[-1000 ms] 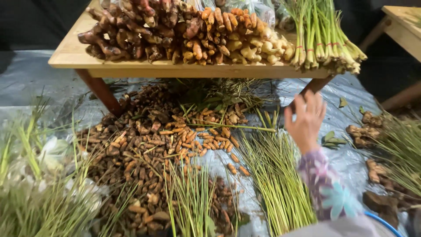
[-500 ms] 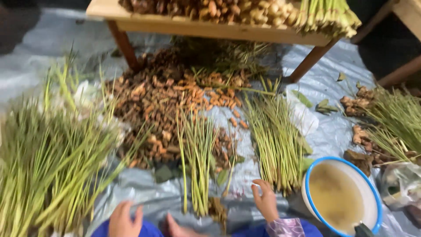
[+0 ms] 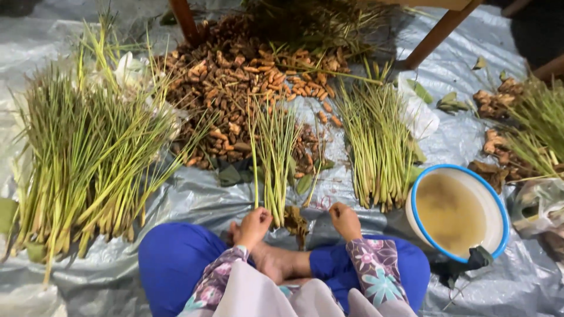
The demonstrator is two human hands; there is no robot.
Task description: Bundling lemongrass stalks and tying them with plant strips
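Observation:
I sit cross-legged on a grey plastic sheet (image 3: 200, 196). My left hand (image 3: 254, 226) rests curled at the root end of a small bunch of lemongrass (image 3: 274, 152) lying straight ahead. My right hand (image 3: 345, 220) is closed just right of that bunch, near a small brown clump of trimmings (image 3: 295, 222). Whether either hand grips anything is unclear. A larger lemongrass bunch (image 3: 376, 147) lies to the right and a big heap of lemongrass (image 3: 88, 152) to the left.
A pile of brown and orange roots (image 3: 247, 88) lies beyond the bunches, under a wooden table whose legs (image 3: 437, 32) show at the top. A white bowl with a blue rim (image 3: 455, 212) holding murky water stands at my right. More roots and stalks (image 3: 517, 129) lie far right.
My right hand came down from raised near the table to the sheet in front of my legs. The view tipped down, so the table top has left the frame.

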